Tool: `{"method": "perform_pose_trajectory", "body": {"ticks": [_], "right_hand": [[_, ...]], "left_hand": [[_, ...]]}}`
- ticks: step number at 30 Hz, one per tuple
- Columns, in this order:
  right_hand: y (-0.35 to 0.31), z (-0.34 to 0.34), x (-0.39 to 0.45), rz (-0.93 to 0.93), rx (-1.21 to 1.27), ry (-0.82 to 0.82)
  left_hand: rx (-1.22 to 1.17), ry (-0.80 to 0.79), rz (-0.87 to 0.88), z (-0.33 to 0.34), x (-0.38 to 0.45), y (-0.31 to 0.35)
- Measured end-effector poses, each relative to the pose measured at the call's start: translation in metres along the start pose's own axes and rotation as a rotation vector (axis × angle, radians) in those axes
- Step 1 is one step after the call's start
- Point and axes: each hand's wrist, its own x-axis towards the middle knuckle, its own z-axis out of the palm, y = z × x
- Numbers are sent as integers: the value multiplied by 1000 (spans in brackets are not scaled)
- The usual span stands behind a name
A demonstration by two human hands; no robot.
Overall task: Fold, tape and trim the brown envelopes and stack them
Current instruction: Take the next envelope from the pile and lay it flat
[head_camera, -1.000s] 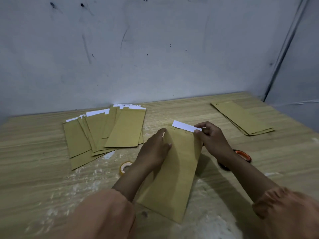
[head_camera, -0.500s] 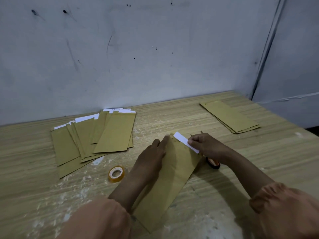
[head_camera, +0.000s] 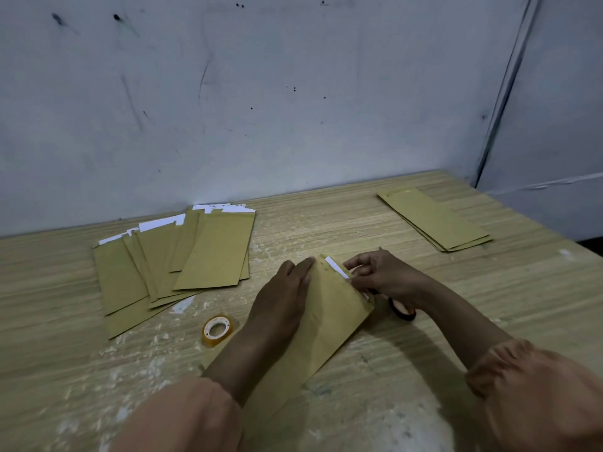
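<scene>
Left hand [head_camera: 283, 293] is pressing flat-fingered on the brown envelope [head_camera: 321, 324]; right hand [head_camera: 380, 275] is pinching its white flap [head_camera: 336, 267]; thin, light paper, likely creasing easily

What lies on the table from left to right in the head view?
Fanned pile of envelopes → tape roll → left hand → right hand → neat stack of envelopes.

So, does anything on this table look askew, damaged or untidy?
The left pile of envelopes is fanned out unevenly, white inserts poking out at the far ends, unlike the squared stack far right. The tabletop has pale scuffed patches.
</scene>
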Motion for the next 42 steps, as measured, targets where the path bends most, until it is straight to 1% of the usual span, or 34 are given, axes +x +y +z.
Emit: {"method": "perform_pose_trajectory", "body": {"ticks": [4, 9, 14, 18, 21, 23, 25, 26, 28, 30, 32, 35, 37, 39, 42], "right_hand": [[-3, 0, 1, -10, -9, -38], [0, 3, 9, -41, -71, 21], [-3, 1, 11, -24, 23, -12], [-4, 4, 18, -26, 43, 59], [-6, 8, 19, -50, 48, 110], [-8, 13, 18, -76, -51, 110], [-7, 17, 21, -123, -266, 162], [-6, 19, 22, -147, -358, 190], [-3, 25, 26, -190, -474, 197], [3, 31, 29, -235, -573, 180], [11, 36, 31, -284, -686, 170], [18, 45, 30, -379, -935, 174], [23, 47, 31, -402, -1051, 223], [26, 49, 31, -382, -1149, 259], [28, 54, 20, -393, -1270, 200]], "left_hand": [[16, 17, 16, -1, 0, -1], [-40, 13, 14, -1, 1, 0], [-98, 16, -27, 0, 2, -4], [-120, 21, -43, 0, 4, -4], [-152, 25, -85, 0, 7, -7], [-193, 45, -133, 0, 10, -7], [-200, 49, -184, 2, 10, -5], [-148, 32, -200, 3, 10, -4], [81, -25, -210, 4, 8, -2], [321, -44, -181, 6, 7, -1], [455, -31, -129, 10, 8, -2], [522, -63, -32, 16, 11, -6], [549, -104, 25, 18, 11, -8], [559, -128, 50, 18, 11, -9], [603, -116, 97, 17, 9, -12]]}}
